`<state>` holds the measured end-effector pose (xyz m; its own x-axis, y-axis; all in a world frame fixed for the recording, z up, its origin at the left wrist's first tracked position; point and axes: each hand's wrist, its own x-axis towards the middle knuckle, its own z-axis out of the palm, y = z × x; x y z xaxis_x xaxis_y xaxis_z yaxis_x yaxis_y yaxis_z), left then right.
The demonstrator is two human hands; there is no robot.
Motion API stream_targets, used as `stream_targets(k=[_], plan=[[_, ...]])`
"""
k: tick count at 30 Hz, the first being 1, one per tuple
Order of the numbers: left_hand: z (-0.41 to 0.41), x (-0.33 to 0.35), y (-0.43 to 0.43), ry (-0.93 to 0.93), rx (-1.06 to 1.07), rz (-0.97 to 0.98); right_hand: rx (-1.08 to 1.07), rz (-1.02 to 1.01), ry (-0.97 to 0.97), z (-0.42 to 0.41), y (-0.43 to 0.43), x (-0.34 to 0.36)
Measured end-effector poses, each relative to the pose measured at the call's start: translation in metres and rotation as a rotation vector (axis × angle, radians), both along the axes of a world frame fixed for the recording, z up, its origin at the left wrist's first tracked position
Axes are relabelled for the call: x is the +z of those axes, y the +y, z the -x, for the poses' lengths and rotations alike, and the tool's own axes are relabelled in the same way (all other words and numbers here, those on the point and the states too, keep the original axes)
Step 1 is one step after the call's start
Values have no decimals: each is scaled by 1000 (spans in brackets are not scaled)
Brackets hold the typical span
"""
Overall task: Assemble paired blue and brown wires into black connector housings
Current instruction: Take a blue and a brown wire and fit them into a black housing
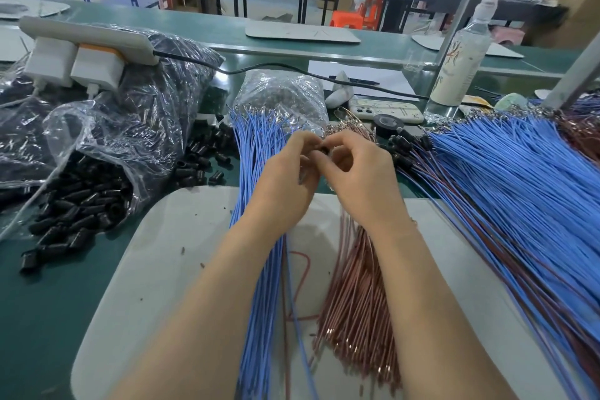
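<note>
My left hand (285, 178) and my right hand (360, 178) meet above the white mat (156, 269), fingertips pinching a small black connector housing (324, 149) between them. One blue wire and one brown wire (292, 302) hang from the hands toward me. A bundle of loose blue wires (256, 269) lies under my left forearm. A bundle of brown wires (357, 302) lies under my right forearm. Loose black housings (84, 201) spill from a clear bag at the left.
A large pile of finished blue and brown wire pairs (519, 191) fans out at the right. A power strip (81, 42) rests on dark bags at the back left. A phone (386, 109), a tape roll (388, 123) and a bottle (461, 58) stand behind.
</note>
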<state>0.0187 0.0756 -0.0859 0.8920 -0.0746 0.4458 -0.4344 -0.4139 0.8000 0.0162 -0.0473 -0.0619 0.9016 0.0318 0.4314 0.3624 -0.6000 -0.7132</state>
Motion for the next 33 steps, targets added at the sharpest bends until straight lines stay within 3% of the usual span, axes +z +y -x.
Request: stream_targets(k=[6,14,23,33], plan=[[-1,-2,-5,34,164,-123,-53,17,-119,4,6,3],[-2,-3,-3,55,36,115,78,-106,32,9,-4,14],[-6,-5,-2,85,88,99,159,-333,60,16,-16,29],[-2,-3,-2,79,117,49,74,-127,-24,16,-11,27]])
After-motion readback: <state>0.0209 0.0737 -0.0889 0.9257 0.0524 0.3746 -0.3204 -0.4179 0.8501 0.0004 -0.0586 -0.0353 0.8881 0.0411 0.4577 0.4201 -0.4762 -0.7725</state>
